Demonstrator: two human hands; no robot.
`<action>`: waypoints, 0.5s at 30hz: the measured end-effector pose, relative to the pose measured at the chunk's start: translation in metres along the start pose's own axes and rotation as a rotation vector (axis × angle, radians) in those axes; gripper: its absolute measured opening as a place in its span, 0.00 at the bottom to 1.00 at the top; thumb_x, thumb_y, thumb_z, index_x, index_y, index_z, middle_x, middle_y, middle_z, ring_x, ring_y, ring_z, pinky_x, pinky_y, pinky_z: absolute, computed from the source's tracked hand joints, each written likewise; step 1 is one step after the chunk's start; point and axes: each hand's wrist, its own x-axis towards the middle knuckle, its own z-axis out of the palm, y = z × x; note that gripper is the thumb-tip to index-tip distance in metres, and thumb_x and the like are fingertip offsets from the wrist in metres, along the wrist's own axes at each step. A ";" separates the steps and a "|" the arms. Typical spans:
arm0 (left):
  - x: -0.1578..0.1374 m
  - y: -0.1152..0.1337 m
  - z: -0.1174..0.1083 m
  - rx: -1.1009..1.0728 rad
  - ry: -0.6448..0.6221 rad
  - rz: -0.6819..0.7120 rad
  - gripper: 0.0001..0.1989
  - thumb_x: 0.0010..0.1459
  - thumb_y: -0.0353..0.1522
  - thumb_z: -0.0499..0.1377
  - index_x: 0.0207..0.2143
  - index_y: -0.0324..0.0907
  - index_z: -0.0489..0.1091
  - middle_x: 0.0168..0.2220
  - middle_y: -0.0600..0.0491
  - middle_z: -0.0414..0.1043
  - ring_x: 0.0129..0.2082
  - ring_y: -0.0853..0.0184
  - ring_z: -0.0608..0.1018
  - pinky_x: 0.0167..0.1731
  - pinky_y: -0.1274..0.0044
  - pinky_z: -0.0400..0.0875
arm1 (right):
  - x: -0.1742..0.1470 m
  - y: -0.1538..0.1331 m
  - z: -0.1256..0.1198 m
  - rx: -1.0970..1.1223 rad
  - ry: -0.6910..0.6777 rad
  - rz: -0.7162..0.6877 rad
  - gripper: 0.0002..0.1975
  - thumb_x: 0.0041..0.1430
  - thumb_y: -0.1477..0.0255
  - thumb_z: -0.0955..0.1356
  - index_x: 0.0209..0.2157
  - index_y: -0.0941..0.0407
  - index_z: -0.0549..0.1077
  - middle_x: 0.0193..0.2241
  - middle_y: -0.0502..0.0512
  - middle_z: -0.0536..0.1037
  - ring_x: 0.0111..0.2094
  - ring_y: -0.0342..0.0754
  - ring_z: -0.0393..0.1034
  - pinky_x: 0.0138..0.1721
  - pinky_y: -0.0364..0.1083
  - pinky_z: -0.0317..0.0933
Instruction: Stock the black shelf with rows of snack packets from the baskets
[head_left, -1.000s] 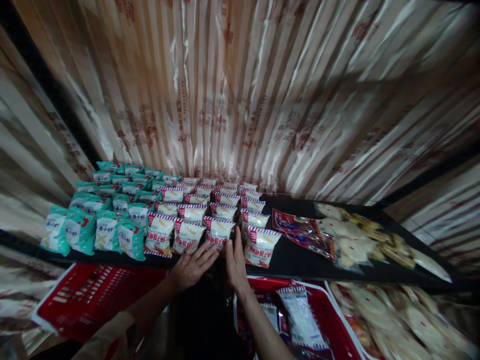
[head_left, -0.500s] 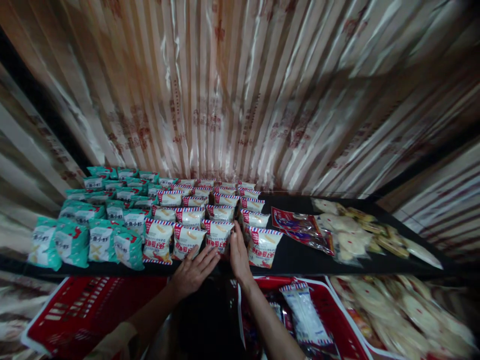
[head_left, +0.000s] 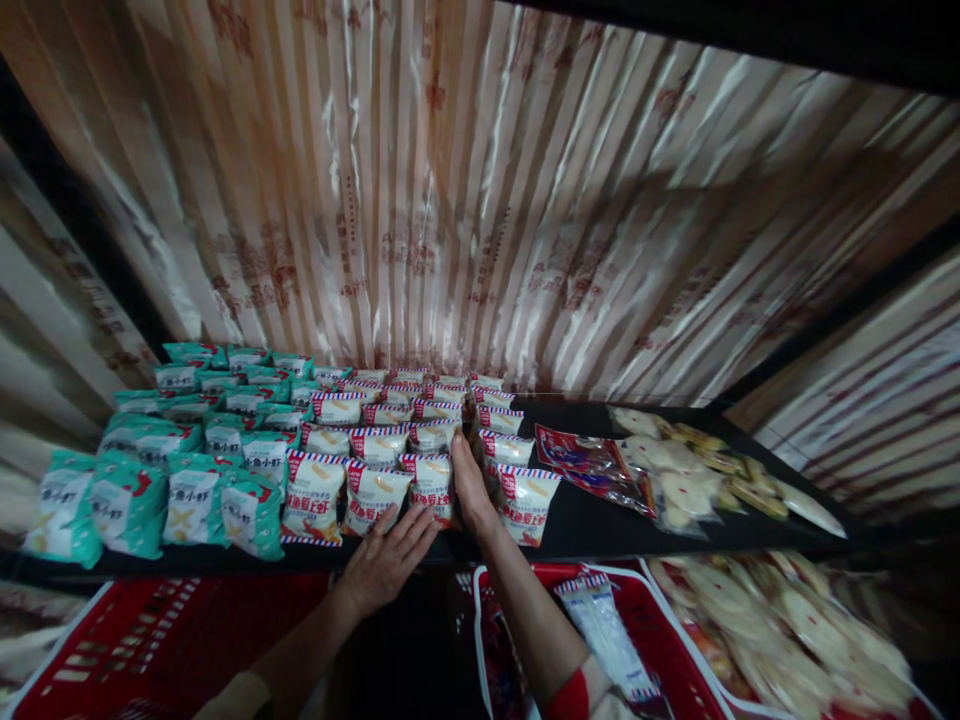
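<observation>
Under the shelf's [head_left: 585,530] front: one red basket [head_left: 247,620] to the left, a second red basket [head_left: 656,630] to the right holding a stripe-edged packet [head_left: 606,628]. At the shelf's front edge, my left hand [head_left: 391,560], palm down, fingers loosely spread, tips over the lower fronts of two white snack bags [head_left: 377,488] with red lettering. My right hand [head_left: 472,485], flat and on edge over the shelf, fingers pressed together along the right side of the third front-row bag [head_left: 427,482]. Both pinch nothing. Teal snack bags [head_left: 193,495] crowd the shelf's left end; red-and-blue packets [head_left: 589,460], then pale round packs [head_left: 679,485], lie toward its right end. Behind the shelf, pleated shiny sheeting [head_left: 420,190], red-printed.
</observation>
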 end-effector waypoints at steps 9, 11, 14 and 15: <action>0.001 0.000 0.002 -0.025 0.022 0.001 0.23 0.59 0.29 0.49 0.57 0.41 0.60 0.66 0.48 0.41 0.66 0.59 0.44 0.62 0.60 0.35 | -0.005 -0.051 -0.006 -0.292 0.042 -0.298 0.36 0.61 0.51 0.54 0.64 0.59 0.48 0.64 0.60 0.52 0.65 0.51 0.43 0.64 0.54 0.39; 0.001 0.000 0.002 -0.023 0.022 0.001 0.23 0.59 0.29 0.48 0.58 0.41 0.59 0.67 0.49 0.40 0.66 0.59 0.44 0.62 0.61 0.36 | 0.014 -0.060 -0.004 -0.374 0.024 -0.318 0.35 0.62 0.53 0.53 0.64 0.59 0.48 0.64 0.60 0.52 0.65 0.52 0.43 0.63 0.54 0.40; 0.001 0.000 0.002 -0.022 0.025 -0.004 0.22 0.60 0.29 0.48 0.57 0.41 0.59 0.67 0.49 0.40 0.65 0.60 0.46 0.62 0.62 0.37 | 0.058 -0.067 -0.003 -0.540 -0.029 -0.142 0.33 0.63 0.55 0.51 0.63 0.59 0.48 0.63 0.62 0.54 0.64 0.54 0.46 0.61 0.56 0.45; 0.002 0.000 0.002 -0.022 0.025 -0.006 0.22 0.60 0.29 0.47 0.57 0.41 0.59 0.66 0.48 0.41 0.65 0.60 0.46 0.62 0.62 0.38 | 0.073 -0.068 -0.003 -0.569 -0.050 -0.128 0.31 0.63 0.56 0.52 0.63 0.58 0.51 0.62 0.62 0.56 0.63 0.56 0.47 0.61 0.57 0.46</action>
